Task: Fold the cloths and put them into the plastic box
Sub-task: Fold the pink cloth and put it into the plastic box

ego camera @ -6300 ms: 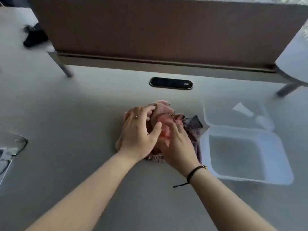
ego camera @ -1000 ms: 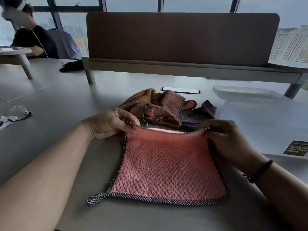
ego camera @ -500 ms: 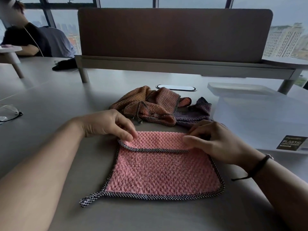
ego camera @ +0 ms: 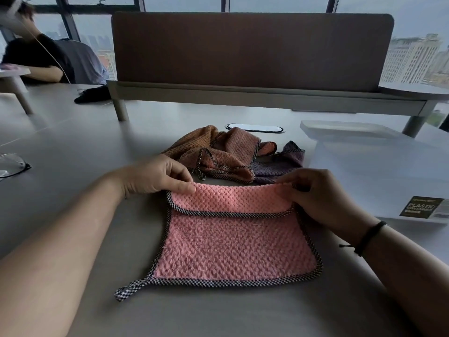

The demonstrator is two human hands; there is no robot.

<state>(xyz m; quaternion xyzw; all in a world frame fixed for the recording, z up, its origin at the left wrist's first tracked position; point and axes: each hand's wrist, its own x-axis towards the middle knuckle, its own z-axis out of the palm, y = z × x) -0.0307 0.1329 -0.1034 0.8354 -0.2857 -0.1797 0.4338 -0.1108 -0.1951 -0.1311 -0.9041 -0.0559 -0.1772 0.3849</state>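
A pink cloth (ego camera: pixel 233 246) with checked trim lies flat on the grey table in front of me. Its far edge is turned over toward me in a narrow fold. My left hand (ego camera: pixel 155 175) pinches the fold's left corner and my right hand (ego camera: pixel 323 195) pinches its right corner. Behind it sits a crumpled heap of cloths: orange-brown (ego camera: pixel 192 144), dusty pink (ego camera: pixel 233 154) and purple (ego camera: pixel 279 164). The clear plastic box (ego camera: pixel 379 166) stands at the right, a dark label on its near wall.
The box's lid (ego camera: pixel 347 128) lies behind the box. A brown divider panel (ego camera: pixel 250 49) on a rail crosses the far side. Glasses (ego camera: pixel 12 164) rest at the left edge. A person sits at the far left, a black item (ego camera: pixel 92 93) nearby.
Since 6.3 s ago the pink cloth was pulled from the heap and spread flat. In the last second both hands turned its far edge toward me, and the fold has grown slightly.
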